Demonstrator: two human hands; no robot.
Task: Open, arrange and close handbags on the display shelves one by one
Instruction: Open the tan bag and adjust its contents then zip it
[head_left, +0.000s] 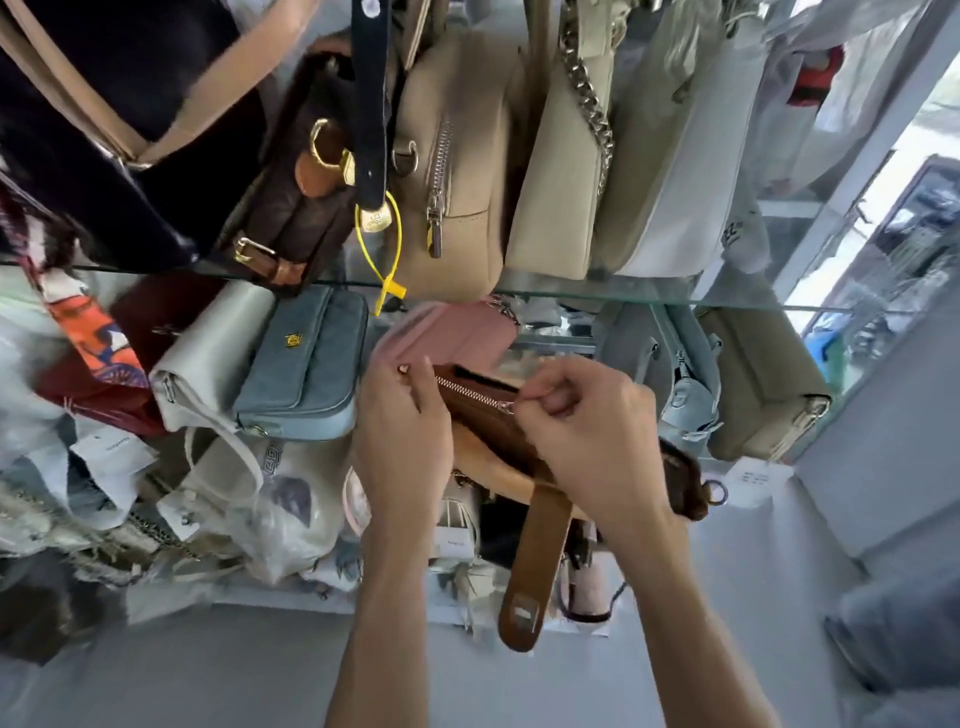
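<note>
Brown bag (498, 431) sits mid-frame, held off the glass shelf (597, 297). Left hand (402, 436) grips its end, right hand (587, 431) pinches the zipper pull (508, 406). Risks: zipper could snag the lining; loose strap (535, 566) could catch clutter below.

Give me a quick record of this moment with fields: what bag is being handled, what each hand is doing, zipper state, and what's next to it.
bag in hand: brown leather handbag with tan strap
left hand: grips the bag's left end
right hand: fingers pinch the silver zipper pull
zipper: partly open, dark interior showing behind the teeth
behind it: pink handbag
to the left: blue quilted handbag
above: glass shelf
</note>
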